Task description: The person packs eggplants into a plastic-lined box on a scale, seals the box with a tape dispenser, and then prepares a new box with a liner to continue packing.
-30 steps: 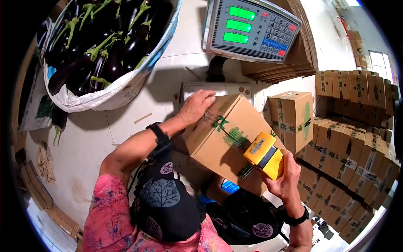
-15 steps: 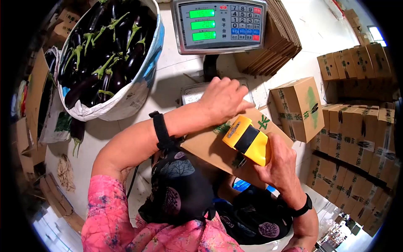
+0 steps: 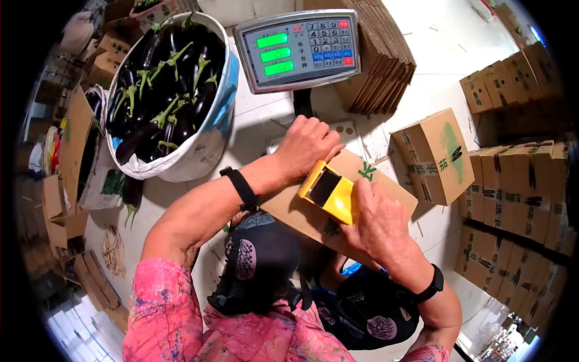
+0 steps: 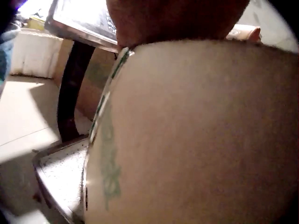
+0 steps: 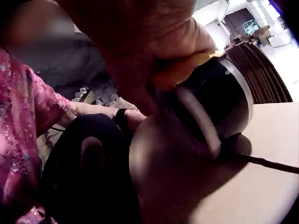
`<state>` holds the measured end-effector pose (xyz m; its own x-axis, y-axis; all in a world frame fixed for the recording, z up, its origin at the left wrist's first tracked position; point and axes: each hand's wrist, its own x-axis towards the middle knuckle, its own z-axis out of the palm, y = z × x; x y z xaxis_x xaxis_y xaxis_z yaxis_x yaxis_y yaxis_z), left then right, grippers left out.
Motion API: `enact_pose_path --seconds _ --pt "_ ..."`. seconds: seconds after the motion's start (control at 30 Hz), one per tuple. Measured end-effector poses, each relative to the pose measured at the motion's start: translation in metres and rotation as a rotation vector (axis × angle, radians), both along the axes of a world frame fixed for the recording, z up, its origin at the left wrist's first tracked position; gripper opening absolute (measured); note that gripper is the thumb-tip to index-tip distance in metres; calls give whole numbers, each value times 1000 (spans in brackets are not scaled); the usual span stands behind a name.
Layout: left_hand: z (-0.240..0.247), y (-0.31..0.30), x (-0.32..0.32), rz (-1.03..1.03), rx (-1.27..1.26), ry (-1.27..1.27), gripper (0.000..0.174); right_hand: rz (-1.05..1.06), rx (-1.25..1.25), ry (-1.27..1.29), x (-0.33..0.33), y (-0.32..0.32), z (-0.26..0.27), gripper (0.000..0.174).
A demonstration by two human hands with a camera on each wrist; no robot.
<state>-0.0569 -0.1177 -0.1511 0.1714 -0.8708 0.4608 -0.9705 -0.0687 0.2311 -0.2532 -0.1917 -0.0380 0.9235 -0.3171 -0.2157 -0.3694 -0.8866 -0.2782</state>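
In the head view a cardboard box [image 3: 386, 195] with green print sits tilted across the lap, by the scale's platform. The right hand [image 3: 381, 222] grips a yellow tape dispenser [image 3: 341, 202] with a dark roll, held over the box's upper face. The left hand [image 3: 307, 146] rests on the box's far left edge, next to the dispenser's front end. In the left wrist view the box [image 4: 196, 135] fills most of the picture below the hand [image 4: 173, 21]. The right wrist view has the dispenser's roll [image 5: 224, 95] close against the box face.
A digital scale display [image 3: 295, 51] stands ahead, with flattened cardboard [image 3: 386, 66] behind it. At left is a large tub of eggplants [image 3: 175, 84]. On the right stand a printed box [image 3: 435, 158] and stacked boxes [image 3: 518, 199].
The dispenser has moved left over the box toward the left hand, which has shifted along the far edge. The head view has turned, and the display's digits have changed.
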Motion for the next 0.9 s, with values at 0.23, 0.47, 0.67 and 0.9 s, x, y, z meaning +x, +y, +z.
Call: enact_pose_path --seconds 0.23,0.47,0.67,0.9 --pt "4 3 -3 122 86 90 22 41 3 -17 -14 -7 8 50" --pt "5 3 -4 120 117 117 21 3 -37 -21 -97 -45 20 43" --pt "9 3 -4 102 146 102 20 -58 -19 -124 -168 -73 -7 42" --pt "18 2 -5 33 199 36 18 -136 16 -138 -219 -99 -34 46"
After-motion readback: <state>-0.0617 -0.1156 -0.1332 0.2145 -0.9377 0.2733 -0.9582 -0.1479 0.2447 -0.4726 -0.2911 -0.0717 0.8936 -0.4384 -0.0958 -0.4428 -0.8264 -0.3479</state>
